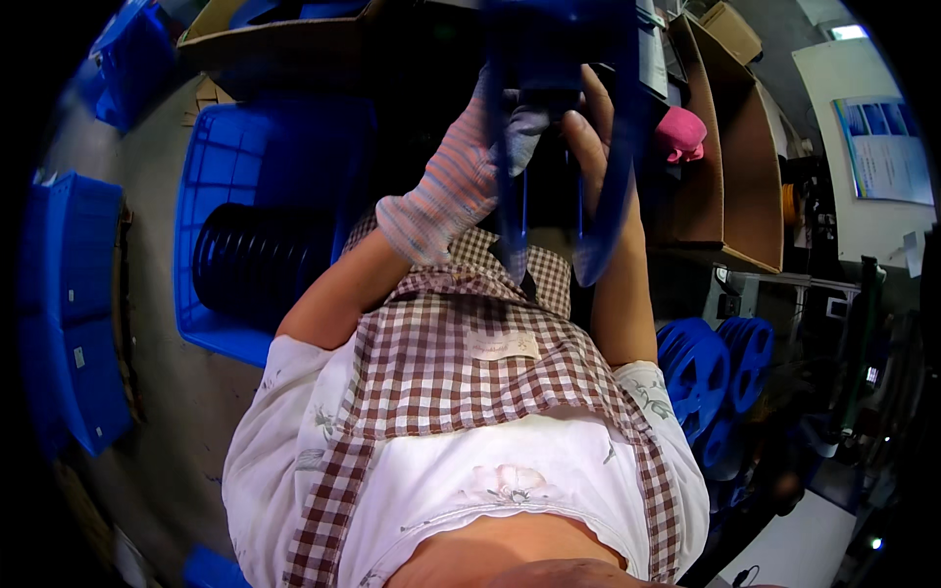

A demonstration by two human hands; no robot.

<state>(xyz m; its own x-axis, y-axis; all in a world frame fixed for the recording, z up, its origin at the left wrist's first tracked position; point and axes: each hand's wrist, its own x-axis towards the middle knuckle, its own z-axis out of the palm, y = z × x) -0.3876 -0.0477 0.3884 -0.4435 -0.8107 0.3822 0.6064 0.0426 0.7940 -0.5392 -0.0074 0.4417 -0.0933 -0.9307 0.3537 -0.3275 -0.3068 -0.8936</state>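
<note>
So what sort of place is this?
Probably a workshop or factory floor: stacked blue crates, a large open cardboard box and blue spoked discs side by side suggest it.

- Before the person [490, 382]: a reel [625, 118], left hand [495, 137] at its left, right hand [588, 147] at its right, fingers reaching between its two sides.
- Left of the person: a crate [221, 338], stacked discs [260, 260] in it.
- Farther left, across the floor [162, 255]: stacked bins [86, 304].
- Beyond the crate: a box [284, 47].
- Right of the hands: a carton [750, 186]; beside its left wall, a bundle [681, 134], its support hard to tell.
- Nearer, right of the person: spare reels [701, 367].
- Far right: a poster [882, 147] on a board [831, 93].
</note>
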